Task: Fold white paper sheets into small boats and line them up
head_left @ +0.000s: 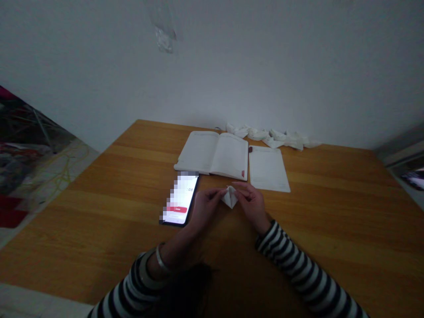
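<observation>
the left hand (204, 208) and right hand (253, 204) each have a pinching grip on a small white folded-paper piece (229, 198), at three o'clock from the lit, black-edged rectangular phone (183, 198) (seemingly a folding step); the next move likely calls for steady, even pressure along its creases.

Folded piece (231, 199): matt paper. Worktop (331, 194): smooth wood w/ slight sheen. Notebook (228, 154) nr back edge: matt paper pp. Strips (291, 140) along back edge: crinkled, tissue-like.

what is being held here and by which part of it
A small folded white paper, pinched near its upper edges: the left hand at its left side, the right hand at its right.
</observation>
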### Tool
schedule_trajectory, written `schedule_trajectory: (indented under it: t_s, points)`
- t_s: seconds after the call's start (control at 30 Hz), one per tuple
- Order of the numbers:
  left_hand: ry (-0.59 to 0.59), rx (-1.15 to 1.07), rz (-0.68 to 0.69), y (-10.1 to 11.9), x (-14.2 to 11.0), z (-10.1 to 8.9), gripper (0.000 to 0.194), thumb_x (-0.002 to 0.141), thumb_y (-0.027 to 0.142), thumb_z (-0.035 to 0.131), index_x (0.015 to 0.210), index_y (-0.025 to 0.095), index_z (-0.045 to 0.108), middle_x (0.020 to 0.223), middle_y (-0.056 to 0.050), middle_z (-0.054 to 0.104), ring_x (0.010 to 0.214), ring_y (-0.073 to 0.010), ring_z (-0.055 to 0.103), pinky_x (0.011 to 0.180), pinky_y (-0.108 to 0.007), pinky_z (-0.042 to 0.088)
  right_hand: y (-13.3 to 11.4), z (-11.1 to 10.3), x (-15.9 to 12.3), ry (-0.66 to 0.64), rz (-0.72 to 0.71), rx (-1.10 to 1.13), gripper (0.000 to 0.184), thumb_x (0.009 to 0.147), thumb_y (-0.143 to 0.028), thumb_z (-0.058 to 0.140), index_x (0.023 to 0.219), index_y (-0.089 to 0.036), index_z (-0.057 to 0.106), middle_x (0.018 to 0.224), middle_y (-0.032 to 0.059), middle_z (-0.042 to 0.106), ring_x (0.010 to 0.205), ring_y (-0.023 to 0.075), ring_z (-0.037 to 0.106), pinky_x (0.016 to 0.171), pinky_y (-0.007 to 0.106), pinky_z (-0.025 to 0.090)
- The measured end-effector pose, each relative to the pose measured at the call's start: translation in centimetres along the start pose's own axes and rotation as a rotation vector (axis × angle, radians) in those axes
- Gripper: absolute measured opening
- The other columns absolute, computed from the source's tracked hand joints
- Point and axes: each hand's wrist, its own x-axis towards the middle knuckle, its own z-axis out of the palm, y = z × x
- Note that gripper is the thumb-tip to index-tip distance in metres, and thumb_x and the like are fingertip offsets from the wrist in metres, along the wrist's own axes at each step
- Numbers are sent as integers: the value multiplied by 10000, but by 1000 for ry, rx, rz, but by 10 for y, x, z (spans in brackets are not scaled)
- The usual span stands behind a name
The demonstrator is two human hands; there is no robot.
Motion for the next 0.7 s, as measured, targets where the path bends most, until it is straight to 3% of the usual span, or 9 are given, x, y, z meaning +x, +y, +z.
schedule_trajectory:
  t_s: [0.17, 0.4, 0.53, 0.7]
  points:
    - [-40, 25, -22, 0, 3, -1, 270, 834, 399, 663, 784, 156, 768, 741, -39, 762, 680, -192, 688, 639, -264, 516, -1, 1, -5, -9, -28, -15, 164, 816, -311, 704, 947, -213, 704, 959, 70, 775, 864, 216, 750, 807, 350, 615]
    - [28, -63, -45, -2, 2, 1, 243, 752, 394, 748, 770, 152, 748, 771, -60, 766, 712, -213, 707, 670, -302, 555, -5, 1, -2, -115, 18, -47, 363, 823, -325, 690, 1170, -223, 662, 938, 56, 770, 804, 202, 736, 708, 319, 611]
    - [116, -103, -16, -1, 0, 2, 238, 764, 383, 743, 766, 147, 720, 766, -56, 754, 712, -202, 702, 686, -298, 556, 3, 0, 1, -145, -19, -146, 213, 824, -371, 688, 922, -184, 715, 811, 38, 746, 698, 185, 703, 614, 282, 583]
    - [36, 104, 61, -1, 2, -2, 270, 825, 421, 675, 753, 161, 671, 718, -29, 706, 678, -180, 659, 630, -268, 503, 8, -4, 0, -298, 53, -171, 298, 918, -438, 559, 836, -171, 662, 586, -8, 646, 493, 136, 605, 464, 229, 500]
